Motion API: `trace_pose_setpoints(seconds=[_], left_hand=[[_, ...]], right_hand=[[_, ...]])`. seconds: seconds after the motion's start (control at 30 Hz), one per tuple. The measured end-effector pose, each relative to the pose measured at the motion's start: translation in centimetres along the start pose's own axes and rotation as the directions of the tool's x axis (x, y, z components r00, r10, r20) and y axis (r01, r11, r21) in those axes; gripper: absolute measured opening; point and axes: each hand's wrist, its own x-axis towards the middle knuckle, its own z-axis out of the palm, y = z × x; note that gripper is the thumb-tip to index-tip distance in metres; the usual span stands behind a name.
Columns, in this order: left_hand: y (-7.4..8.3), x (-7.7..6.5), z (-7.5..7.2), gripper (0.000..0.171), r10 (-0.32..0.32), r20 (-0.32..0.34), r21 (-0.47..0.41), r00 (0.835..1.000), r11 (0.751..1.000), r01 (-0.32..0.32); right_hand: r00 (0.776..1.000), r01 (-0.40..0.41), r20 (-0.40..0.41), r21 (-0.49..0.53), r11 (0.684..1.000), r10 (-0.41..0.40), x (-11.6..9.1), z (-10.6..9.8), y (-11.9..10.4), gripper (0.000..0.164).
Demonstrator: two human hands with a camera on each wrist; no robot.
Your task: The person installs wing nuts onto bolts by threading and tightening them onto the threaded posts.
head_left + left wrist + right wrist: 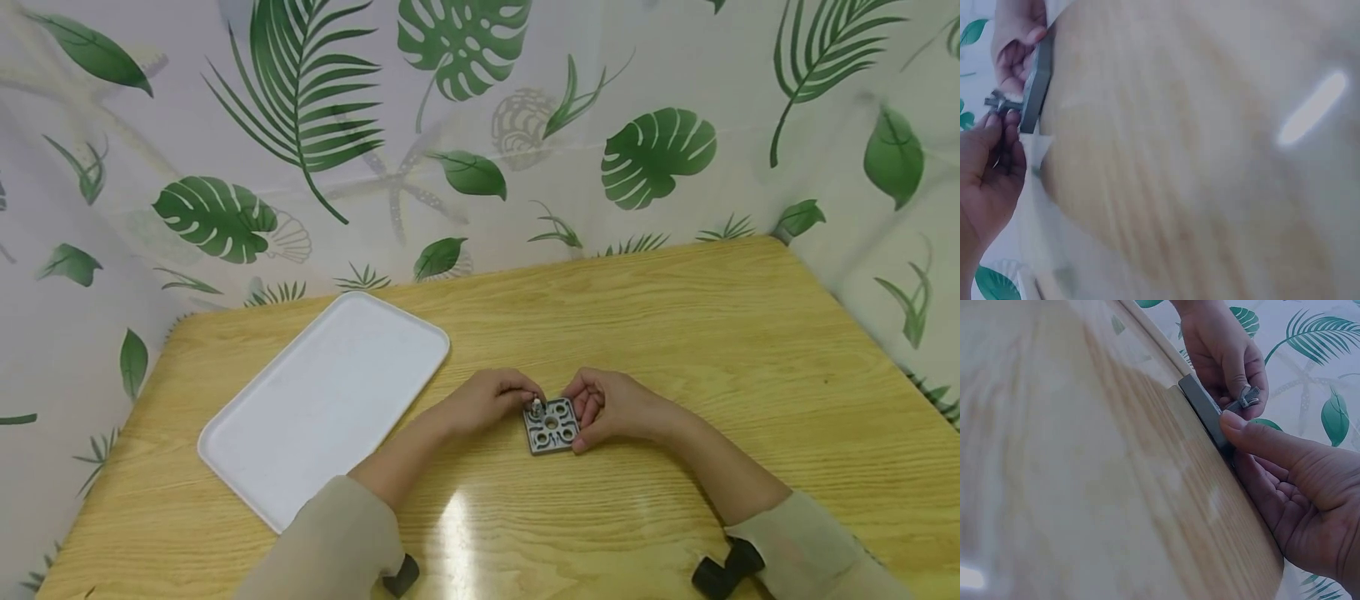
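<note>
A grey square plate (551, 427) with several round holes and raised ribs lies on the wooden table. At its far left corner a small metal piece (537, 408) with a winged top stands up from the plate. My left hand (491, 400) pinches this winged piece between thumb and fingers, seen close up in the left wrist view. The right hand (618, 407) grips the plate by its right edge, thumb near the front corner and fingers curled behind. In the right wrist view the plate (1205, 415) appears edge-on as a dark slab between both hands.
A white rectangular tray (330, 400) lies slanted on the left part of the wooden table (712, 333), close to my left forearm. Behind the table hangs a leaf-patterned cloth (555, 167). Black straps (723, 575) show at the sleeves.
</note>
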Motion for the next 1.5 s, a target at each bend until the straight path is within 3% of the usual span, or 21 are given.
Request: trace_pose_setpoints(seconds=[0.17,0.33,0.43,0.57,0.67,0.8,1.03,1.27,1.4,1.5], left_hand=[[0.3,1.1,-1.1,0.023,0.011,0.148,0.0,0.989,1.0,-0.011],[0.4,1.4,-1.1,0.023,0.024,0.171,-0.01,0.985,1.0,-0.023],[0.2,1.2,-0.9,0.024,-0.014,0.113,-0.028,0.993,0.999,0.017],[-0.2,0.4,-0.3,0.025,-0.07,-0.039,-0.019,0.997,0.997,0.07],[-0.3,-0.5,0.3,0.023,-0.083,-0.157,0.016,0.984,0.996,0.087],[0.4,-1.7,1.4,0.02,-0.088,-0.254,0.017,0.963,0.995,0.096],[2.0,-2.7,3.1,0.031,-0.165,-0.317,-0.156,0.934,0.98,0.121],[2.1,-2.5,3.9,0.028,-0.151,-0.383,-0.135,0.911,0.985,0.107],[1.7,-2.4,3.9,0.019,-0.119,-0.392,-0.101,0.912,0.991,0.086],[1.3,-2.3,3.6,0.017,-0.096,-0.362,-0.092,0.927,0.993,0.067]], right_hand=[[1.0,0.003,0.004,0.007,1.0,-0.003,-0.1,-0.1,-0.1,0.064],[1.0,0.004,0.007,0.001,1.0,-0.004,0.0,-0.1,0.0,0.064],[1.0,0.003,0.007,0.002,1.0,-0.003,0.0,-0.1,0.0,0.065],[1.0,-0.002,0.004,0.012,1.0,0.001,0.0,-0.1,0.0,0.066],[1.0,-0.001,-0.001,0.018,1.0,0.001,0.0,-0.1,-0.1,0.066],[1.0,-0.002,-0.009,0.011,1.0,0.002,0.0,-0.1,-0.1,0.066],[1.0,-0.001,-0.002,0.002,1.0,0.001,0.1,-0.2,0.0,0.065],[1.0,0.006,0.006,-0.001,1.0,-0.006,0.1,-0.1,-0.1,0.065],[1.0,0.007,0.005,0.006,1.0,-0.007,0.1,-0.1,0.0,0.065],[1.0,0.0,0.002,0.002,1.0,0.0,0.1,-0.1,-0.1,0.066]])
